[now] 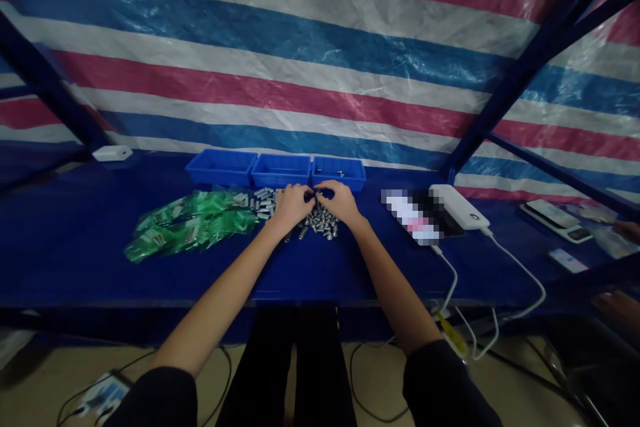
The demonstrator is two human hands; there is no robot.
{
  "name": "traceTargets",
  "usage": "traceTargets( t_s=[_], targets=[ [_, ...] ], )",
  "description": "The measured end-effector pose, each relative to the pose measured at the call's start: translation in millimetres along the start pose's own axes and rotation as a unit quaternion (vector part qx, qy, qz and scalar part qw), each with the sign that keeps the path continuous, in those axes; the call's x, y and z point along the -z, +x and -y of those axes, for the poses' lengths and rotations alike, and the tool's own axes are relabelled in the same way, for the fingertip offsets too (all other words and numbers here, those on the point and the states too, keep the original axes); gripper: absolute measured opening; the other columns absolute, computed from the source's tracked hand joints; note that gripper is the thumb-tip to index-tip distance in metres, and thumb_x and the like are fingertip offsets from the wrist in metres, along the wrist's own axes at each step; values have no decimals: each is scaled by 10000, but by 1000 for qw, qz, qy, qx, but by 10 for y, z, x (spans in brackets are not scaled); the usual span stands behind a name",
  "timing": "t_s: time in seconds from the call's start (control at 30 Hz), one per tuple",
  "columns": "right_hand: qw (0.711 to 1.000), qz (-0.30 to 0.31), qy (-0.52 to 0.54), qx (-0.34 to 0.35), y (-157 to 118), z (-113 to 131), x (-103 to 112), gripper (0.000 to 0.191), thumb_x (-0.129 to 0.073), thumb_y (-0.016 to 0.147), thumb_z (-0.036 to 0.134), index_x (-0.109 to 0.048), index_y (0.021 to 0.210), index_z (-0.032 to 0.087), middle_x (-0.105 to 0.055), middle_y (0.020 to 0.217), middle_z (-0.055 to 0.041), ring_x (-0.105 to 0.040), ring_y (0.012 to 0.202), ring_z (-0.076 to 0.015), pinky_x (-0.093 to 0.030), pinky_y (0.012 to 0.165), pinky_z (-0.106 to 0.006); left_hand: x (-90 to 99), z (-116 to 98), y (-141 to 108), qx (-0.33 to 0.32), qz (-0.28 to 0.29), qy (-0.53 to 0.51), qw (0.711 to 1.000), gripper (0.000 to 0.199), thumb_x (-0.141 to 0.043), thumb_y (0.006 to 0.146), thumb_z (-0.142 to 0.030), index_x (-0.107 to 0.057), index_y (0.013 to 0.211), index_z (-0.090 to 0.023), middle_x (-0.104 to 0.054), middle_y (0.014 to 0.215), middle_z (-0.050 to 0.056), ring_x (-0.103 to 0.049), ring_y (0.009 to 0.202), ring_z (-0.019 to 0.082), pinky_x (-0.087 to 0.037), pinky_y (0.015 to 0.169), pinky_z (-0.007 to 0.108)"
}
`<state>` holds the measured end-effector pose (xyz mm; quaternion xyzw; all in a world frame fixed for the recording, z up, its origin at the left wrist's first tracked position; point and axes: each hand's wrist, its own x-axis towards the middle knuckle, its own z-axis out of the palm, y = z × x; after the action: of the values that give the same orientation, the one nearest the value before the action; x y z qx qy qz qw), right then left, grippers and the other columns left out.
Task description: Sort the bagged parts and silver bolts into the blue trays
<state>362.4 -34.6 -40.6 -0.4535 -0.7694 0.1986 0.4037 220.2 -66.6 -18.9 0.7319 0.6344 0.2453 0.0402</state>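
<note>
My left hand and my right hand meet over a pile of small silver screws on the blue table. Fingers of both are curled in a pinch, and whatever lies between them is too small to make out. Just left of my left hand are loose silver metal cylinders. Farther left lies a heap of green-tinted plastic bags with metal pieces inside. Behind my hands stand three blue bins in a row: a left bin, a middle bin and a right bin with a few small metal pieces.
To the right lie a phone and a white power bank with white cables. Beyond a blue frame post are a scale and another person's hand. A white device sits at the back left.
</note>
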Motion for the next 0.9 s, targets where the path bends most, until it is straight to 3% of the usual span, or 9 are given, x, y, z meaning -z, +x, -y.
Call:
traceTargets(
  t_s=[0.13, 0.3, 0.47, 0.67, 0.9],
  targets=[
    [996, 55, -68, -17, -28, 0, -54, 232, -560, 766, 229, -693, 956, 210, -676, 1041, -42, -590, 1001, -182, -425, 908, -323, 20, -23, -21, -18, 41, 9, 999, 236, -520, 747, -252, -684, 911, -213, -698, 919, 73, -588, 961, 278, -405, 842, 393],
    [993, 44, -80, -68, -31, 20, -10, 207, -561, 758, 249, -715, 890, 207, -702, 982, -32, -622, 963, -185, -449, 862, -275, 38, -10, -11, 2, 65, -29, 997, 262, -533, 746, -251, -675, 964, -219, -716, 842, 35, -621, 916, 243, -415, 839, 359],
    [990, 33, -76, -110, -38, 14, 56, 184, -578, 745, 267, -725, 845, 219, -723, 896, -25, -655, 893, -190, -479, 791, -251, 12, 72, 23, 10, 41, -81, 996, 265, -568, 719, -215, -671, 963, -196, -710, 830, 31, -640, 825, 193, -458, 764, 285],
    [992, 56, -39, -107, -58, -59, 164, 253, -650, 695, 397, -720, 861, 219, -724, 872, -28, -666, 807, -186, -498, 716, -253, -12, 92, 60, 25, 13, -187, 982, 252, -591, 693, -183, -676, 929, -169, -696, 865, 43, -634, 725, 155, -489, 726, 261],
    [989, 64, -75, -106, -54, -86, 109, 229, -653, 643, 231, -729, 859, 222, -724, 797, -22, -658, 726, -174, -492, 696, -247, -45, 59, 47, 22, -3, -231, 973, 223, -544, 714, -178, -674, 894, -163, -696, 818, 40, -637, 715, 145, -500, 728, 261]
  ],
)
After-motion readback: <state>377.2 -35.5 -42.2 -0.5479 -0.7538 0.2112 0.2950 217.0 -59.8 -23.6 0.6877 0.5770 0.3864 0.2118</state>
